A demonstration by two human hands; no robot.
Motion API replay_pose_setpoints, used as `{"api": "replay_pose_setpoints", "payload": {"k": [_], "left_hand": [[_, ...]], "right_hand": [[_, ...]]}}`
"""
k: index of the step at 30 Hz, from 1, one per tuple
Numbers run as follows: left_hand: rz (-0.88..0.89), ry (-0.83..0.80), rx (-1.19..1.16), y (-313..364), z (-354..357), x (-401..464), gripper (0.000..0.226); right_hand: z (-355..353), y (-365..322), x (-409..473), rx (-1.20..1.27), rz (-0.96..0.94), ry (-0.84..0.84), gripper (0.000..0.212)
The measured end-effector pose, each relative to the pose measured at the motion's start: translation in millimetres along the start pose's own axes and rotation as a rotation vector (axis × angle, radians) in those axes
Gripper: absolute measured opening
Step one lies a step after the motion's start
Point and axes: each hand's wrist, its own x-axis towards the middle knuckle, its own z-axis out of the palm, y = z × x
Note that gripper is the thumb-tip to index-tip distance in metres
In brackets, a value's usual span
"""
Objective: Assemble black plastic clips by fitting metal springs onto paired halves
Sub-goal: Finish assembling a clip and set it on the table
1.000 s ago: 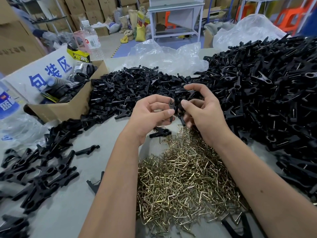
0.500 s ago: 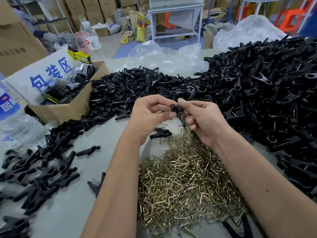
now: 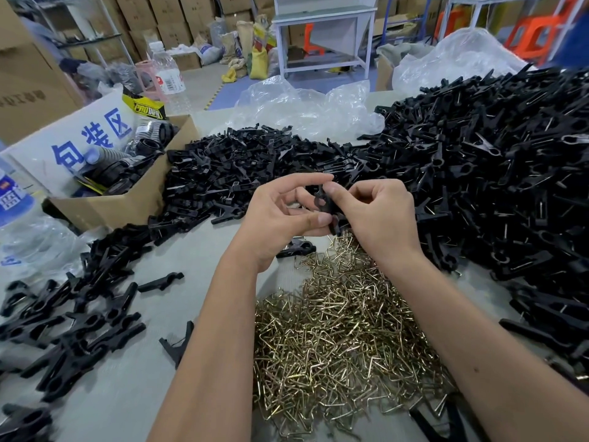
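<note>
A: Holding the small black plastic clip (image 3: 322, 199) at the middle of the scene, both hands meet above the far end of the heap of brass-coloured bent wire springs (image 3: 344, 330). The left hand (image 3: 280, 215) pinches it between thumb and curled fingers; the right hand (image 3: 379, 215) pinches it from the other side, thumb tip against its top.

B: Whether a spring is on it?

A: Cannot tell; the fingers cover most of it.

B: What lies around?

A: One loose black clip half (image 3: 298, 247) sits just beside the left wrist. A big mound of black plastic clips (image 3: 497, 173) fills the right, a lower spread of black clip halves (image 3: 242, 164) lies far of the hands, and black clips (image 3: 73, 317) are scattered at the near left.

B: Any writing?

A: A white sign with blue Chinese characters, 包装区 (image 3: 92, 138), leans in the brown cardboard box (image 3: 134, 202) at the far left. A yellow-and-black packet reading PRO (image 3: 145, 106) stands behind it. A clear plastic bottle with a red-and-white label (image 3: 167, 79) is too blurred to read.

B: Open room?

A: Bare grey tabletop (image 3: 134, 393) shows between the left forearm and the scattered clips. Crumpled clear plastic bags (image 3: 306, 106) line the far edge.
</note>
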Motion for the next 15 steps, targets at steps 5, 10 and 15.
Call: {"api": "replay_pose_setpoints", "payload": {"k": [5,10,15], "left_hand": [[-0.013,-0.014,-0.060,0.4,1.6,-0.4,0.063],[-0.054,0.025,-0.098,4.0,1.2,-1.4,0.040],[-0.076,0.151,-0.120,8.1,-11.8,-4.1,0.026]], "right_hand": [[0.7,-1.2,1.8,-0.005,-0.069,0.081,0.046],[1.0,1.1,2.0,0.154,-0.034,0.017,0.044],[-0.9,-1.3,2.7,0.359,0.021,-0.080,0.034]]}}
